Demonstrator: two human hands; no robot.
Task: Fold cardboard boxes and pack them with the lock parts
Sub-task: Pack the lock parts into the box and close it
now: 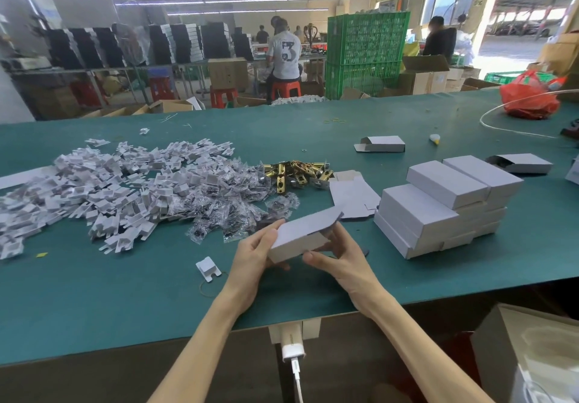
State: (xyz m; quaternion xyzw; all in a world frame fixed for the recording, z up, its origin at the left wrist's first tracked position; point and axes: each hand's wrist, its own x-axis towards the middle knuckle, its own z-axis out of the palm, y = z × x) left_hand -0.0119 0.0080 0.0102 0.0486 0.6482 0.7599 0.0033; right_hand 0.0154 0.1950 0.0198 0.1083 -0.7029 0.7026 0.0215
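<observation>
While held over the green table [125, 293], one white cardboard box [300, 233], end flap raised, sits between both hands: left hand [255, 255] fingers curled round its left end, right hand [341, 260] thumb and fingers clamped on its right end. Brass lock parts [297, 171] lie beyond it; stack of folded boxes [438, 205] stands to the right.

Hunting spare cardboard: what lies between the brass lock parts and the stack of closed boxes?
Flat unfolded box blanks lie between the brass lock parts and the box stack, head view.
</observation>
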